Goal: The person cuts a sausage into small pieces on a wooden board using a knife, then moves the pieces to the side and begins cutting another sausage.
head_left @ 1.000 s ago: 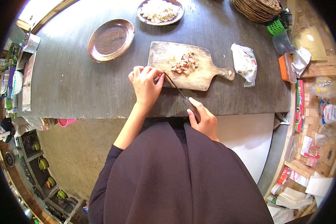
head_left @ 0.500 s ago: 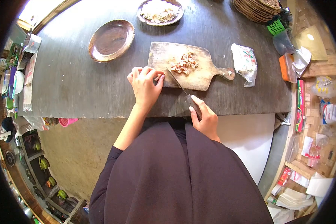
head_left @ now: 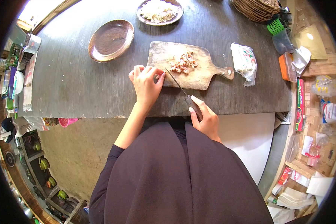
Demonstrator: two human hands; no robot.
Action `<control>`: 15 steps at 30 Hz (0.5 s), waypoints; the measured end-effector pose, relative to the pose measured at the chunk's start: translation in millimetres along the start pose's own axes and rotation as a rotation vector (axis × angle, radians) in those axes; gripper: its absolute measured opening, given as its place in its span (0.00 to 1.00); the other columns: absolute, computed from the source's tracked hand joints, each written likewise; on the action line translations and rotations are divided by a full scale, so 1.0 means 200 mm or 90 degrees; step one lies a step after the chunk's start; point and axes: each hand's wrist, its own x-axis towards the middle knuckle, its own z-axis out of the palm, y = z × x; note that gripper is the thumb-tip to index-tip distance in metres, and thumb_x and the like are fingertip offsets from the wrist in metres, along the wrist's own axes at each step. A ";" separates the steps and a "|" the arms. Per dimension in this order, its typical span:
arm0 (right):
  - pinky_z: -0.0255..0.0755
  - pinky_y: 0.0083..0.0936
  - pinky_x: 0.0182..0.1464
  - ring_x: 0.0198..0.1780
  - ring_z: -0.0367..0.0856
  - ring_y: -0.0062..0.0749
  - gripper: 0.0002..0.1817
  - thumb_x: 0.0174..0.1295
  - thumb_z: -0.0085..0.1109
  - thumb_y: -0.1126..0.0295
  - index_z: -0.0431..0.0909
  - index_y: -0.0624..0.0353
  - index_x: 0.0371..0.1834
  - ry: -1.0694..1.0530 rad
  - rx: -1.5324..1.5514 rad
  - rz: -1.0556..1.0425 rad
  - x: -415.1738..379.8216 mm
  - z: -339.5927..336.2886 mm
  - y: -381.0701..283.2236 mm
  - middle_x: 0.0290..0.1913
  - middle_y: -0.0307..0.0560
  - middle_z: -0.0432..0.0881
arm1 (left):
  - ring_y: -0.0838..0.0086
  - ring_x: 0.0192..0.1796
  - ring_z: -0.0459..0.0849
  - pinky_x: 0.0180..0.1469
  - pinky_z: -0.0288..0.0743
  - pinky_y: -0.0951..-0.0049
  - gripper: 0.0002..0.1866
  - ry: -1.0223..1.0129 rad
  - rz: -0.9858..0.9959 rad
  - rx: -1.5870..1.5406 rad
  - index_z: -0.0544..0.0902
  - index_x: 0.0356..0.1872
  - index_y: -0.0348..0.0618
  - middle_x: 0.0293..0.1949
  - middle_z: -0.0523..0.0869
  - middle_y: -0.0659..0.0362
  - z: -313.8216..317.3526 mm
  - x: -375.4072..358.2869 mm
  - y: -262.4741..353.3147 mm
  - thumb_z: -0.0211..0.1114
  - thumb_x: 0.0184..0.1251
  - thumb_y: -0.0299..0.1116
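My right hand (head_left: 206,120) is wrapped round the dark handle of a knife (head_left: 180,86), whose thin blade slants up and left over the cutting board (head_left: 198,80). At the board's left edge is my left hand (head_left: 147,84), its fingers curled and thumb brought in near the blade tip. Whatever sits between those fingertips is too small to make out. A small heap of chopped reddish-brown and white pieces (head_left: 184,62) lies on the middle of the wooden board, just beyond the knife.
Behind the board stand an empty brown plate (head_left: 111,40) and a plate of pale shredded food (head_left: 159,12). A white plastic packet (head_left: 244,64) lies right of the board's handle. Wicker baskets (head_left: 258,9) and an orange container (head_left: 286,67) line the far right edge.
My left hand's fingers have shifted slightly at the board's edge. The knife and chopped pieces look almost unchanged.
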 end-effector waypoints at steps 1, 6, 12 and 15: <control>0.83 0.37 0.38 0.37 0.91 0.48 0.24 0.67 0.68 0.66 0.80 0.43 0.66 0.005 0.003 -0.002 0.00 0.00 0.00 0.42 0.49 0.90 | 0.64 0.53 0.76 0.60 0.60 0.57 0.05 -0.002 0.004 0.002 0.90 0.34 0.56 0.37 0.88 0.69 0.00 0.00 0.00 0.77 0.59 0.38; 0.83 0.37 0.37 0.36 0.90 0.48 0.23 0.67 0.68 0.66 0.81 0.43 0.66 -0.007 0.005 0.005 -0.02 0.00 -0.01 0.41 0.50 0.90 | 0.64 0.53 0.76 0.60 0.60 0.56 0.05 0.000 0.012 0.000 0.90 0.34 0.56 0.37 0.88 0.69 0.00 0.00 0.00 0.77 0.59 0.37; 0.83 0.35 0.47 0.46 0.92 0.50 0.23 0.66 0.69 0.71 0.82 0.50 0.65 -0.047 0.018 0.045 -0.02 -0.02 -0.04 0.47 0.57 0.90 | 0.64 0.53 0.76 0.60 0.60 0.56 0.04 0.005 0.015 -0.003 0.90 0.34 0.56 0.37 0.88 0.69 0.00 -0.01 -0.01 0.77 0.59 0.37; 0.83 0.36 0.42 0.41 0.91 0.49 0.23 0.66 0.68 0.69 0.81 0.47 0.65 -0.025 0.012 0.018 -0.02 0.00 -0.02 0.44 0.53 0.90 | 0.64 0.53 0.76 0.60 0.60 0.56 0.04 0.003 0.012 0.001 0.90 0.34 0.56 0.37 0.88 0.69 0.00 0.00 0.00 0.77 0.59 0.37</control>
